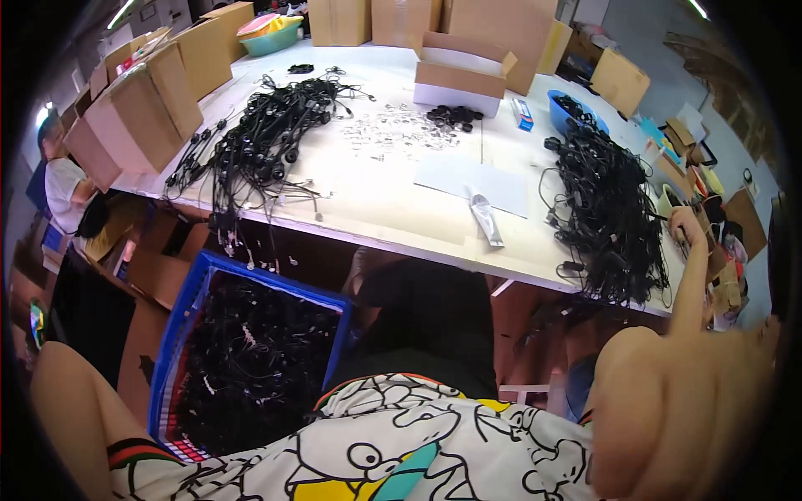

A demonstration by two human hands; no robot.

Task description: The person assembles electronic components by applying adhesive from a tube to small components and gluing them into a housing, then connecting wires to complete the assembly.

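Note:
My right arm, blurred near the lower right, reaches up past the table's right edge. Its hand, my right hand (687,224), is closed at the outer side of a big heap of black cables (614,213); a thin black cable seems to run from its fingers toward the heap. Of my left arm only a bare part shows at the lower left; my left hand is outside the picture. A second bundle of black cables (263,138) lies on the left of the white table (368,188), some ends hanging over its front edge.
Small clear pieces (388,132) are scattered mid-table beside black round parts (455,117). A white sheet (501,185) lies under a silvery tube-like packet (484,219). Behind stands an open carton (459,75). A blue crate (341,321) of black cables sits below; a person (67,184) sits far left.

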